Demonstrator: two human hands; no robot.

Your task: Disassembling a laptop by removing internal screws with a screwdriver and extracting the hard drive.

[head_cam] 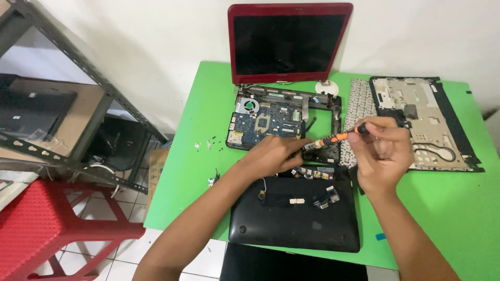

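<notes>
At the centre of the frame the right hand [383, 153] has its grip closed around the black top of a slim orange-and-black screwdriver [338, 137], which slants down and to the left so that its tip meets the lower right part of the opened red laptop base with its exposed blue circuit board [265, 122]. The left hand [276, 155] lies flat on the lower edge of that base, fingers spread and holding nothing, just left of the screwdriver tip. The laptop's red-framed dark screen [289, 41] stands upright at the top centre, against the white wall. Below the hands lies a black plastic bottom cover [297, 221] with small loose parts on it, its near edge close to the front edge of the bright green surface [448, 208]. To the right of the hands, a grey keyboard [360, 106] and an upturned palm-rest frame with a grey metal inner face [424, 122] lie side by side, the frame reaching toward the right edge. Tiny screws [208, 143] sit scattered on the bare green stretch at the left of the base, and bare green also opens at the lower right. A small blue scrap [380, 237] lies near the front edge. At the left of the frame, off the surface, stand a grey metal shelf rack [67, 62] and a red plastic stool [47, 224] on the white tiled floor, with a brown cardboard box [156, 166] tucked beside the surface's left edge.
</notes>
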